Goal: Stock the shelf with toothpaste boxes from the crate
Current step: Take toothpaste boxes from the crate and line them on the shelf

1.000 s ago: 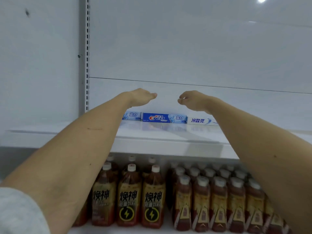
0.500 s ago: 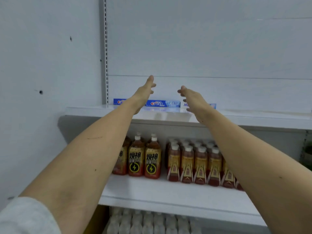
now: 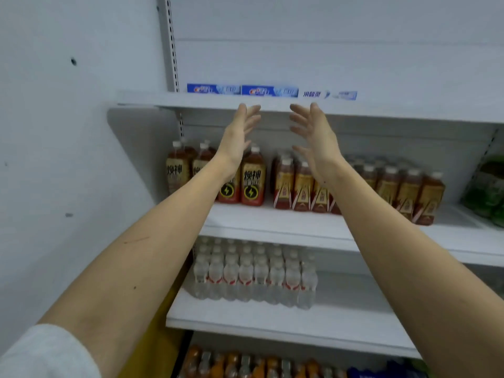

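Note:
Three toothpaste boxes lie end to end at the back of the top shelf (image 3: 395, 113): a blue box (image 3: 213, 89) at the left, a second blue box (image 3: 269, 91) in the middle, and a white box (image 3: 329, 94) at the right. My left hand (image 3: 240, 135) and my right hand (image 3: 313, 137) are raised in front of the shelf edge, below the boxes, palms facing each other, fingers spread, holding nothing. The crate is out of sight.
Brown drink bottles (image 3: 252, 181) fill the second shelf, with green bottles (image 3: 488, 186) at the far right. Clear water bottles (image 3: 253, 274) stand on the third shelf. Orange bottles (image 3: 245, 364) sit lowest. A white wall (image 3: 68, 159) borders the left side.
Both hands have drawn back from the top shelf and dropped below its edge, fingers opening. The view has pulled back, showing more lower shelves.

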The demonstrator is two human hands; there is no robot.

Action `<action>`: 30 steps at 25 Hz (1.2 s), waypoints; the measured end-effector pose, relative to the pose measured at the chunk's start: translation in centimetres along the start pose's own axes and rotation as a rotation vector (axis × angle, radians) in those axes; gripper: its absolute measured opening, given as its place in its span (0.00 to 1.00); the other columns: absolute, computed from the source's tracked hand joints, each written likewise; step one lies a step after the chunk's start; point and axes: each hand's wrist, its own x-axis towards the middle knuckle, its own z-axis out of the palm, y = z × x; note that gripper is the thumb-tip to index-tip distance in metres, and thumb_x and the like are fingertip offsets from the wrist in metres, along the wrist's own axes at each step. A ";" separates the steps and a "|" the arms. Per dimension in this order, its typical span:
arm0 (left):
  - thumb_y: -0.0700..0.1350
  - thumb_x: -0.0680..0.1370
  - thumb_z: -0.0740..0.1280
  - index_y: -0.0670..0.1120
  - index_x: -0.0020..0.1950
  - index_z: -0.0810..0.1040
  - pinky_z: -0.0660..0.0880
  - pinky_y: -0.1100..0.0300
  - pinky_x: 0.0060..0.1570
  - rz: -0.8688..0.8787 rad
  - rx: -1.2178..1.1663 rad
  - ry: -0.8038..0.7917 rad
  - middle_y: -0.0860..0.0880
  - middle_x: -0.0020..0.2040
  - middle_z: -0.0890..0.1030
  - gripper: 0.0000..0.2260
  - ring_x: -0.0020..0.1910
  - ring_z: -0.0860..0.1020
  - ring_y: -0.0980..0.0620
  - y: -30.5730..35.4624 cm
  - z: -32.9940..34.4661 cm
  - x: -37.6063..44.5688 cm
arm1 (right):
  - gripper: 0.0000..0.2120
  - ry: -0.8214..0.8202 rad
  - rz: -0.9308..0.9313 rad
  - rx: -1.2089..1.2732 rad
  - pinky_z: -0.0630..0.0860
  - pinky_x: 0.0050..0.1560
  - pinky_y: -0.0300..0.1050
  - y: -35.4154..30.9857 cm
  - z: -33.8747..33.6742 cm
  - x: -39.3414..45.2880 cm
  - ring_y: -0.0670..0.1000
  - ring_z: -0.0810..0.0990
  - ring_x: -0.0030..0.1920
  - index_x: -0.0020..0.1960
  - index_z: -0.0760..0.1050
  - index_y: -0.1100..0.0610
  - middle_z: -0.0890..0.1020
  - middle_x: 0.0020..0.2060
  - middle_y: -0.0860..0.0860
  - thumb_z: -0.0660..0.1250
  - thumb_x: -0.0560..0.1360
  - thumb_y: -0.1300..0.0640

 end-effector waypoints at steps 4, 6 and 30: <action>0.59 0.84 0.43 0.52 0.73 0.69 0.60 0.51 0.70 -0.177 -0.020 -0.043 0.49 0.73 0.71 0.25 0.73 0.67 0.52 -5.5 -0.7 -4.7 | 0.22 -0.017 0.140 0.043 0.63 0.72 0.58 6.6 1.5 -4.8 0.49 0.69 0.70 0.68 0.72 0.47 0.73 0.69 0.48 0.47 0.83 0.42; 0.61 0.83 0.44 0.53 0.73 0.69 0.60 0.49 0.71 -0.275 -0.016 -0.077 0.49 0.73 0.71 0.26 0.73 0.66 0.52 -8.7 -0.8 -7.3 | 0.23 0.012 0.244 0.014 0.63 0.71 0.59 9.8 1.4 -7.5 0.49 0.69 0.70 0.70 0.71 0.48 0.72 0.70 0.48 0.47 0.83 0.42; 0.64 0.82 0.45 0.53 0.74 0.68 0.58 0.43 0.73 -1.292 0.066 -0.174 0.48 0.73 0.71 0.27 0.72 0.66 0.49 -50.6 12.7 -32.5 | 0.25 0.041 1.189 0.009 0.65 0.67 0.53 50.8 -14.8 -31.0 0.48 0.72 0.65 0.73 0.68 0.50 0.73 0.68 0.49 0.48 0.83 0.40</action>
